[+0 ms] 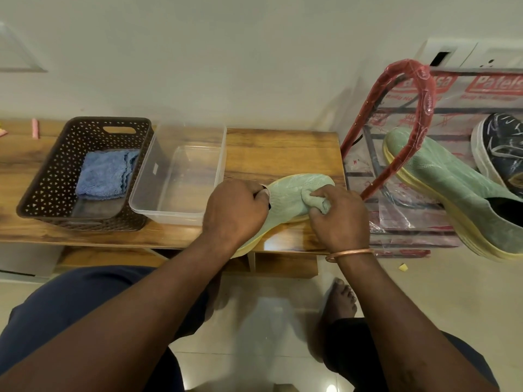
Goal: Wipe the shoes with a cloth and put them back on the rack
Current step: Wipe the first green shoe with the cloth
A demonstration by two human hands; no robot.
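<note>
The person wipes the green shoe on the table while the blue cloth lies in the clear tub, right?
No: the head view shows the blue cloth lying in the dark basket beside the clear tub. The green shoe is indeed being wiped on the table.

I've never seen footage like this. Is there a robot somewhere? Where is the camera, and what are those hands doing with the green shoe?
There is no robot here. These are a person's own two hands, filmed by one wide-angle camera worn on the head and looking down, which is why the arms reach in from the bottom of the picture.

On the wooden table lies a pale green shoe. The left hand grips it near the opening, and the right hand presses a bunched green cloth on its front part.

Further left stand a clear tub and a brown basket holding a blue cloth. To the right, a plastic-wrapped rack carries a second green shoe and a dark shoe.
</note>
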